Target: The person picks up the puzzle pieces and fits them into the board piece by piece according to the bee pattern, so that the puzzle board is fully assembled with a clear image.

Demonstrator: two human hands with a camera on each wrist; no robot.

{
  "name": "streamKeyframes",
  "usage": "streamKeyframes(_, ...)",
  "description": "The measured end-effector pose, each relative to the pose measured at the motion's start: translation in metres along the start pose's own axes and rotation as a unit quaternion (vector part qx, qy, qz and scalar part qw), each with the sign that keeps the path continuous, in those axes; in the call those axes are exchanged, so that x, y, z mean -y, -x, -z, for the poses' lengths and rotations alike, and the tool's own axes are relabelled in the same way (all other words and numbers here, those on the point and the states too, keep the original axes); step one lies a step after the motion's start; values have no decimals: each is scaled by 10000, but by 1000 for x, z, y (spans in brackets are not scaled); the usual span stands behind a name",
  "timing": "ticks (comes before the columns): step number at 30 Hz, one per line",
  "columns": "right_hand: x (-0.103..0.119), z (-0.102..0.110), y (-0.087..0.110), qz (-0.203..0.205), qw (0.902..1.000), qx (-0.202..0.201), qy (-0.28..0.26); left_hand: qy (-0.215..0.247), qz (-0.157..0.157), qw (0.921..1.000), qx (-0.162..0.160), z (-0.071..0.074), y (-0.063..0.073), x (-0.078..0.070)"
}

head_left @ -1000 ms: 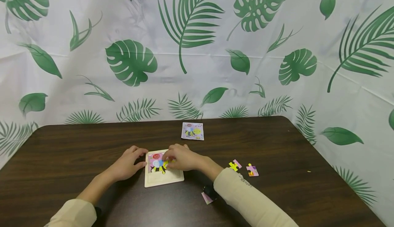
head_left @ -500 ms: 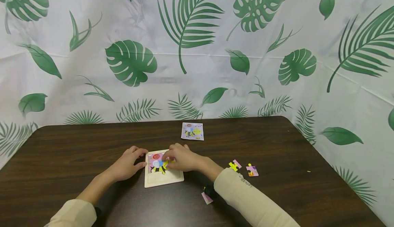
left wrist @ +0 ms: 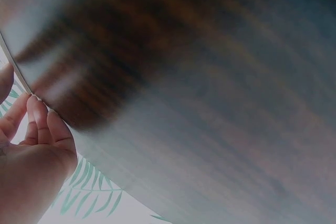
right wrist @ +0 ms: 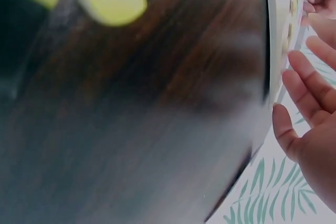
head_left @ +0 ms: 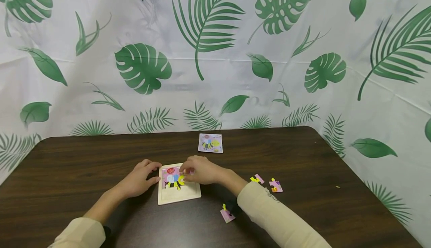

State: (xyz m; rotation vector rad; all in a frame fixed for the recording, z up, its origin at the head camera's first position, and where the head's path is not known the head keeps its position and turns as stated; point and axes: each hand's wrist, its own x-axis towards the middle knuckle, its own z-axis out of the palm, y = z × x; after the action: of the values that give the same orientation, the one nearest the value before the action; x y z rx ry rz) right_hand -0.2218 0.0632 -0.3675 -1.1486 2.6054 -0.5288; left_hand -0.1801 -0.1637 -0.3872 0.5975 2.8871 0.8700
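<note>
In the head view a square wooden puzzle board (head_left: pixel 180 195) lies on the table, bare wood along its lower part. Fitted puzzle pieces (head_left: pixel 170 180) show a red round shape and part of a striped bee on pink. My left hand (head_left: pixel 138 180) rests at the board's left edge, thumb and index finger spread against it. Over the right side of the picture is my right hand (head_left: pixel 203 171), bent fingertips and thumb on the pieces, covering the upper right corner. Its other fingers (right wrist: pixel 302 90) look loose and spread in the right wrist view.
Loose puzzle pieces lie to the right: a yellow-and-pink piece (head_left: pixel 257 179), a pink piece (head_left: pixel 276 185) and another pink piece (head_left: pixel 227 215) beside my right wrist. Behind the board is a bee picture card (head_left: pixel 210 143). A leaf-patterned cloth (head_left: pixel 215 91) hangs behind the table (head_left: pixel 303 158).
My right hand has shifted slightly right and away from me, exposing more of the bee picture. The loose piece by my right wrist shows more now. My left hand has stayed in place.
</note>
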Motion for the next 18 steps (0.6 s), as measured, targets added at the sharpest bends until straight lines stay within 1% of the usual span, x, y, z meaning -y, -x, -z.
streamKeyframes(7,-6,8,4,269,9992,-93,-281,0,-46,10000,5,0,0,0)
streamKeyframes(11,-9,14,9,222,9990,-98,-363,-25,-81,10000,-18,0,0,1)
streamKeyframes(15,-12,21,14,73,9990,-23,-451,-37,-68,10000,-26,0,0,1)
streamKeyframes(18,-15,24,17,42,9989,32,-468,-47,-90,9999,-25,-1,0,0)
